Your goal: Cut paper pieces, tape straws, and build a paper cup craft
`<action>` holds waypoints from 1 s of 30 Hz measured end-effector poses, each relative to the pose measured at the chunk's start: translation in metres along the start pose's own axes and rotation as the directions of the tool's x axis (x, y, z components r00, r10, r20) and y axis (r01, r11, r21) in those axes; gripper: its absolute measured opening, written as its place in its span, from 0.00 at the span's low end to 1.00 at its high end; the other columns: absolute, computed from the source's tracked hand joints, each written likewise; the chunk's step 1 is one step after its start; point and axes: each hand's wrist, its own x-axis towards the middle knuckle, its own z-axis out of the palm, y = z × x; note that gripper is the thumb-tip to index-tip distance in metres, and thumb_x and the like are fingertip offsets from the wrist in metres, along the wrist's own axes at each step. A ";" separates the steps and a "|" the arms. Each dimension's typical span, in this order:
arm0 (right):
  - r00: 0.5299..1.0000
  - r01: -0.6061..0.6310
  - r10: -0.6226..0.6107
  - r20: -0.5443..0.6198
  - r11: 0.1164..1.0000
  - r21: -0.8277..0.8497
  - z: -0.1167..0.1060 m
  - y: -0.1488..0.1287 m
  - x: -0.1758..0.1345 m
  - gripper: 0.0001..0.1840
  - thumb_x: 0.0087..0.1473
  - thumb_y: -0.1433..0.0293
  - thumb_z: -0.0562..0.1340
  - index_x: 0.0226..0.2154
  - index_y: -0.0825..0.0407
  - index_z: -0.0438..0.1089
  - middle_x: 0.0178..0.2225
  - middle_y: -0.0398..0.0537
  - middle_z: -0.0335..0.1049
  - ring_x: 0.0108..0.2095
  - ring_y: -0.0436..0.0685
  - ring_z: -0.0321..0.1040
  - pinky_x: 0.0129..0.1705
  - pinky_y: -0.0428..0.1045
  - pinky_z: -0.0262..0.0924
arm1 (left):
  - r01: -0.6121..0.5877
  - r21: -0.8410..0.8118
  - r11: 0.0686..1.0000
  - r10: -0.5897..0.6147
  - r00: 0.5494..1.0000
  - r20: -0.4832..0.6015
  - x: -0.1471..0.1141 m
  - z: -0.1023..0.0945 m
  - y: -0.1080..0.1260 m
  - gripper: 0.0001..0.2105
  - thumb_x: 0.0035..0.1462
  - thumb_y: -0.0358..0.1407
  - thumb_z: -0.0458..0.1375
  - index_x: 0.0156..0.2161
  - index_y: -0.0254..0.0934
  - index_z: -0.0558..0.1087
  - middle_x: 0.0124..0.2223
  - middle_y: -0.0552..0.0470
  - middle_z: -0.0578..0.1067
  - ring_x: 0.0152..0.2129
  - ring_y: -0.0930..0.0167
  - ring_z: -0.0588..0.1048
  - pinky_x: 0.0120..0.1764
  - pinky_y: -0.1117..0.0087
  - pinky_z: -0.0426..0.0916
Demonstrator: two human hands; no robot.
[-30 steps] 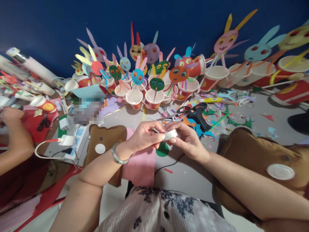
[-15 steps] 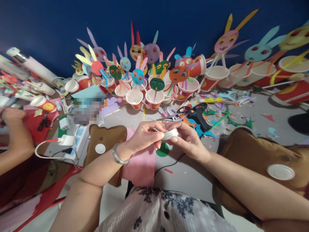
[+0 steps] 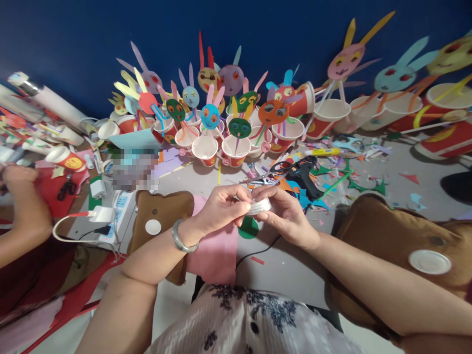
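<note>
Above the grey table, both hands meet on a small white bundle, layered like flattened or rolled tape; its exact kind is unclear. My left hand pinches its left end between thumb and fingers. On the other side, my right hand grips the right end, thumb below and fingers above. A green paper circle lies beneath the hands, partly over pink paper. Just beyond them are scissors and a black glue gun amid paper scraps.
Several paper cups with rabbit-faced paper figures line the blue wall. Brown cushions lie at both sides. A power strip with plugged-in cables sits left, near another person's arm. Coloured scraps spread over the right.
My fingers have shifted slightly on the white bundle, which has turned a little and moved slightly left. Both hands keep hold of it.
</note>
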 end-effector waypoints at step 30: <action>0.967 0.166 -0.242 -0.084 0.841 -0.515 -0.001 0.002 -0.005 0.16 0.56 0.71 0.65 0.47 0.43 0.77 0.38 0.48 0.78 0.37 0.59 0.75 0.41 0.55 0.71 | 0.067 0.035 0.997 -0.068 0.997 0.027 0.005 -0.001 0.007 0.15 0.50 0.38 0.67 0.37 0.36 0.65 0.25 0.61 0.67 0.16 0.83 0.66 0.19 0.81 0.59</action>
